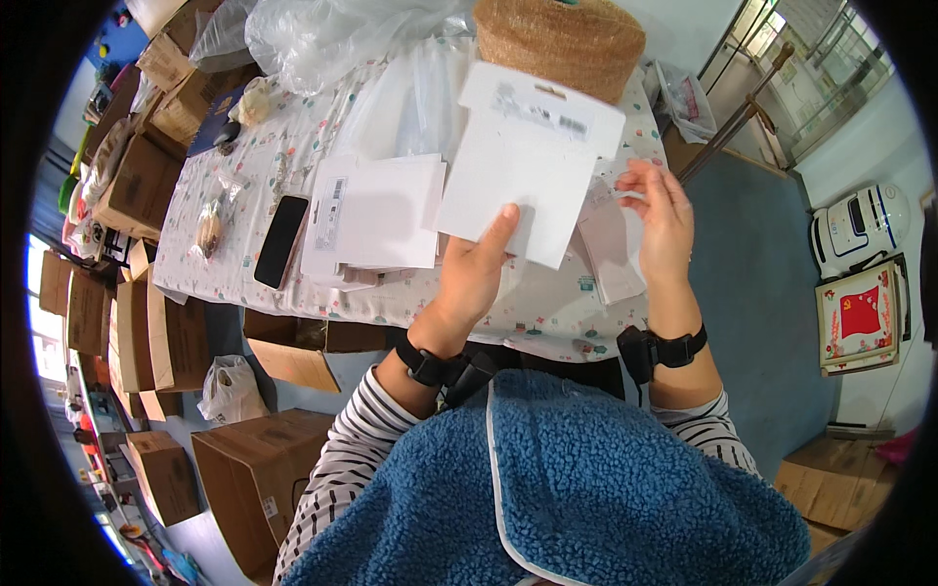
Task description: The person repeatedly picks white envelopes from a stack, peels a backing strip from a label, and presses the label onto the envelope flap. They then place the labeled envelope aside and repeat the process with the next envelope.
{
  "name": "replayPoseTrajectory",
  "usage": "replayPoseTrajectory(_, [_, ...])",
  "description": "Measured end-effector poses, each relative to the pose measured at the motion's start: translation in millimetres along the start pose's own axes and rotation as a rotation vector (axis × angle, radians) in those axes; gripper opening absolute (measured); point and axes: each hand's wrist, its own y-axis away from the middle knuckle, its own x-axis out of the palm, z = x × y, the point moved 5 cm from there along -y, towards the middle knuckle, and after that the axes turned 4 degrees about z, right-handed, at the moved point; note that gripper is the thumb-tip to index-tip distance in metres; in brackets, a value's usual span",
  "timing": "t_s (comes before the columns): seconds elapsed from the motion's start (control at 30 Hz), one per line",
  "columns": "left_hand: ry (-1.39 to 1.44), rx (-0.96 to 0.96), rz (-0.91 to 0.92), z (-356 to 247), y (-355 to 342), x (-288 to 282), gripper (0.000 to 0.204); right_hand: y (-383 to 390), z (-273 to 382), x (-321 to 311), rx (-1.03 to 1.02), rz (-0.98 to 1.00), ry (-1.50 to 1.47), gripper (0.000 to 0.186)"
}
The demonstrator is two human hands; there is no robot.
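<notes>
My left hand (pixel 474 273) grips a white cardboard hang card (pixel 532 166) by its lower edge, thumb on top. The card is raised over the table and tilted, with a slot and a barcode label along its far end. To its right, my right hand (pixel 664 210) is held up with fingers loosely bent and apart, nothing in them. Below that hand lie pale cards (pixel 611 259), partly hidden by the held card. A stack of similar white cards (pixel 391 215) rests on the table to the left of my left hand.
On the patterned tablecloth (pixel 391 311) lie a black phone (pixel 281 242) and a small plastic bag (pixel 210 230). Clear plastic sheeting (pixel 332 39) and a brown woven roll (pixel 562 44) stand at the back. Cardboard boxes (pixel 259 464) crowd the left floor.
</notes>
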Motion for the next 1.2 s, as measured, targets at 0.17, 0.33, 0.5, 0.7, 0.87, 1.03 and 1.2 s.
replayPoseTrajectory(0.17, [-0.090, 0.019, 0.033, -9.0, -2.1, 14.2, 0.047, 20.5, -4.8, 41.8, 0.034, 0.220, -0.211, 0.028])
replayPoseTrajectory(0.33, [0.028, -0.025, 0.067, -32.8, 8.8, 8.0, 0.041, 17.5, 10.5, 39.5, 0.005, 0.201, -0.201, 0.025])
replayPoseTrajectory(0.5, [-0.128, -0.053, 0.109, -63.7, -3.6, -4.2, 0.034, 24.4, 16.3, 42.5, 0.064, 0.334, -0.135, 0.025])
replayPoseTrajectory(0.7, [-0.106, -0.001, 0.034, -61.1, -13.8, -3.4, 0.033, 31.6, 14.2, 54.7, 0.119, 0.435, -0.127, 0.025])
replayPoseTrajectory(0.87, [-0.047, -0.010, 0.031, -56.0, -11.1, -8.1, 0.031, 34.6, 8.9, 55.9, 0.182, 0.428, -0.151, 0.028])
replayPoseTrajectory(1.03, [-0.019, -0.034, 0.037, -53.3, -10.3, -9.1, 0.030, 34.5, 3.7, 56.6, 0.229, 0.421, -0.221, 0.032])
replayPoseTrajectory(1.2, [-0.041, -0.052, 0.022, -53.8, -10.7, -11.7, 0.029, 33.9, 0.4, 57.4, 0.246, 0.401, -0.218, 0.032])
